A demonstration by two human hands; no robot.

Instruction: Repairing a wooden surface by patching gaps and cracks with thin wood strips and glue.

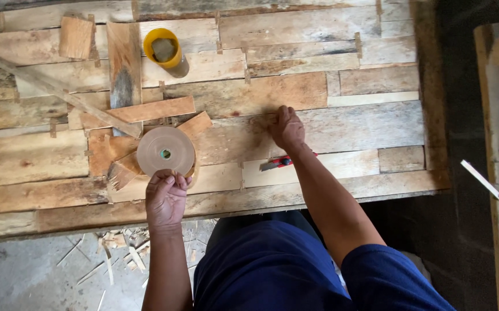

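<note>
While the left hand (pixel 166 198) pinches the near edge of a flat brown tape roll (pixel 165 151) lying on the plank workbench (pixel 341 124), the right hand (pixel 287 128) presses curled fingers onto the boards, just beyond a red utility knife (pixel 277 163).

My left hand (pixel 166 198) holds a flat roll (pixel 165 151) upright at the near edge of the plank table (pixel 318 86), with loose boards (pixel 140 112) just behind it. To its right my right hand (pixel 287 128) presses the tabletop, a cutter (pixel 277 163) lying beside my wrist. A cup (pixel 165 50) stands at the far side.
</note>
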